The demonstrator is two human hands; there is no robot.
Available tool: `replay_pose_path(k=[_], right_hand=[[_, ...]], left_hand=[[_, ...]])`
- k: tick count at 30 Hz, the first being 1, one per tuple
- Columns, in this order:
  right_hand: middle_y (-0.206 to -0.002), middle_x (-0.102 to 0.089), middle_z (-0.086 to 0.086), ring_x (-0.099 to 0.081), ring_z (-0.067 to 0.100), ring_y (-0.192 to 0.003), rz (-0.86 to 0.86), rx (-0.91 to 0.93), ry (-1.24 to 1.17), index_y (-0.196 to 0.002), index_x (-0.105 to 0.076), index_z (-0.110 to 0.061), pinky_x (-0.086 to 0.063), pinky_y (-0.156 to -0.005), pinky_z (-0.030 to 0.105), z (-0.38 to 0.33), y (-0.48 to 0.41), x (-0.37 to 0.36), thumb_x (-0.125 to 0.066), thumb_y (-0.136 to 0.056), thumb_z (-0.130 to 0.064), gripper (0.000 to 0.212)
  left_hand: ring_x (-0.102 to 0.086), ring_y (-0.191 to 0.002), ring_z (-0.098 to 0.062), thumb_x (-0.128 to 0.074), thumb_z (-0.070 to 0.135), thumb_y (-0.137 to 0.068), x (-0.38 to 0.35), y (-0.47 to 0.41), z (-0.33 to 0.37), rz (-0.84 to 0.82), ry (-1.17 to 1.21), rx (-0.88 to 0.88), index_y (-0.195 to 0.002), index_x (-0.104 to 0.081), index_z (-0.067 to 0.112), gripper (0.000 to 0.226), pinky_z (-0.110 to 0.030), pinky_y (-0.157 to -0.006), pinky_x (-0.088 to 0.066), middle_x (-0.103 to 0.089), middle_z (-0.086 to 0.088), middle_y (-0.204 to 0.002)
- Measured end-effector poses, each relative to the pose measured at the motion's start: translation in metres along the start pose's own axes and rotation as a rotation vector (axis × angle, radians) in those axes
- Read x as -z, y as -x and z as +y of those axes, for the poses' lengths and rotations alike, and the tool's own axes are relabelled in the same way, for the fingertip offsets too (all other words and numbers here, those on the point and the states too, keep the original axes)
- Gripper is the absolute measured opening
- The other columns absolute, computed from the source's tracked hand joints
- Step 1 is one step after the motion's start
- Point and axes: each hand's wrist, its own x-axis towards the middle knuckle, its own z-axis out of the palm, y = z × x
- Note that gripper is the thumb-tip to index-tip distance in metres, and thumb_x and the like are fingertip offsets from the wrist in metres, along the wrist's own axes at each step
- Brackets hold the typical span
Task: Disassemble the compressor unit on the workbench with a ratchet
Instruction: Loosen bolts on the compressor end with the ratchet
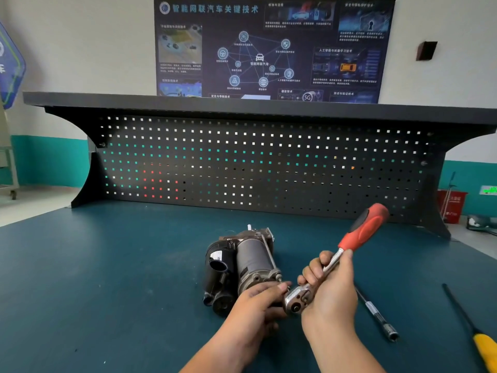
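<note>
Right hand (330, 289) grips the chrome shaft of a ratchet (360, 235) with a red-and-black handle, which tilts up and away to the right. Left hand (258, 305) curls its fingers over the near end of a grey-and-black metal compressor unit (242, 267), beside the ratchet head. Compressor unit lies on its side on the dark teal tabletop (107, 278). 1 slim steel extension bar (376, 313) and 1 yellow-handled tool (484, 351) lie to the right.

Two bare hands (256, 305) (332, 289), bare forearms (347, 345)
</note>
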Motion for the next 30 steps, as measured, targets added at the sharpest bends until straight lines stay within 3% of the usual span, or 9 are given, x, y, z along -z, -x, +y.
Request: replay_pose_path(k=[4, 8, 10, 13, 15, 17, 20, 25, 30], right_hand=[[-0.044, -0.031, -0.009, -0.027, 0.007, -0.035, -0.049, 0.004, 0.092, -0.064, -0.042, -0.019, -0.029, -0.039, 0.02, -0.003, 0.004, 0.0, -0.033, -0.099, -0.044, 0.044], [-0.044, -0.035, -0.009, -0.027, 0.006, -0.035, -0.117, 0.096, 0.255, -0.064, -0.048, -0.017, -0.028, -0.036, 0.017, -0.015, 0.001, -0.001, -0.036, -0.1, -0.038, 0.043], [-0.045, -0.038, -0.011, -0.029, 0.005, -0.038, -0.161, 0.275, 0.483, -0.066, -0.052, -0.015, -0.028, -0.038, 0.017, -0.024, -0.006, 0.004, -0.039, -0.099, -0.034, 0.04], [-0.05, -0.048, -0.01, -0.039, 0.008, -0.048, -0.163, 0.486, 1.096, -0.075, -0.057, -0.024, -0.032, -0.047, 0.024, -0.033, -0.024, 0.019, -0.044, -0.093, -0.043, 0.029], [-0.057, -0.05, -0.008, -0.046, 0.013, -0.059, -0.14, 0.425, 1.44, -0.078, -0.052, -0.026, -0.035, -0.056, 0.032, -0.033, -0.039, 0.035, -0.045, -0.094, -0.043, 0.025], [-0.067, -0.052, -0.007, -0.049, 0.02, -0.068, -0.134, 0.249, 1.676, -0.086, -0.056, -0.023, -0.037, -0.06, 0.032, -0.03, -0.051, 0.05, -0.044, -0.097, -0.037, 0.022], [-0.082, -0.055, -0.002, -0.051, 0.021, -0.075, -0.139, 0.065, 1.969, -0.099, -0.061, -0.018, -0.035, -0.054, 0.026, -0.024, -0.06, 0.064, -0.042, -0.098, -0.035, 0.025], [-0.09, -0.052, 0.002, -0.05, 0.023, -0.076, -0.131, -0.011, 2.002, -0.107, -0.059, -0.012, -0.037, -0.063, 0.026, -0.014, -0.063, 0.067, -0.048, -0.097, -0.024, 0.019], [-0.094, -0.048, 0.002, -0.048, 0.023, -0.085, -0.147, -0.09, 2.107, -0.095, -0.048, -0.017, -0.036, -0.07, 0.029, -0.015, -0.058, 0.062, -0.046, -0.092, -0.008, 0.009]], left_hand=[[-0.055, -0.054, -0.011, -0.045, 0.03, -0.094, -0.001, -0.003, 0.002, 0.004, 0.041, 0.051, -0.1, -0.071, 0.011, 0.032, -0.02, -0.046, -0.032, -0.065, -0.009, -0.092], [-0.058, -0.049, -0.01, -0.038, 0.031, -0.097, -0.001, -0.005, 0.002, 0.009, 0.083, 0.071, -0.096, -0.07, 0.009, 0.039, -0.021, -0.046, -0.031, -0.07, -0.004, -0.082], [-0.059, -0.048, -0.009, -0.037, 0.031, -0.098, 0.0, -0.006, 0.001, 0.015, 0.067, 0.081, -0.092, -0.07, 0.01, 0.04, -0.019, -0.044, -0.031, -0.072, 0.0, -0.075], [-0.059, -0.046, -0.008, -0.039, 0.029, -0.098, 0.0, -0.008, 0.0, 0.031, 0.024, 0.1, -0.089, -0.07, 0.012, 0.036, -0.017, -0.041, -0.031, -0.071, 0.003, -0.07], [-0.059, -0.046, -0.007, -0.04, 0.028, -0.097, 0.0, -0.01, -0.002, 0.037, 0.001, 0.106, -0.089, -0.069, 0.012, 0.034, -0.017, -0.04, -0.031, -0.071, 0.004, -0.068], [-0.059, -0.045, -0.007, -0.041, 0.027, -0.097, 0.001, -0.011, -0.004, 0.041, -0.012, 0.106, -0.089, -0.069, 0.012, 0.033, -0.016, -0.039, -0.031, -0.07, 0.004, -0.067], [-0.058, -0.043, -0.007, -0.043, 0.025, -0.096, 0.003, -0.012, -0.005, 0.052, -0.018, 0.102, -0.088, -0.07, 0.01, 0.032, -0.015, -0.037, -0.031, -0.069, 0.003, -0.064], [-0.056, -0.04, -0.01, -0.046, 0.023, -0.095, 0.005, -0.012, -0.006, 0.079, -0.033, 0.089, -0.082, -0.071, 0.008, 0.032, -0.015, -0.035, -0.029, -0.065, 0.002, -0.059], [-0.057, -0.04, -0.01, -0.047, 0.022, -0.095, 0.004, -0.012, -0.006, 0.099, -0.056, 0.086, -0.08, -0.072, 0.008, 0.032, -0.016, -0.037, -0.028, -0.065, 0.001, -0.058]])
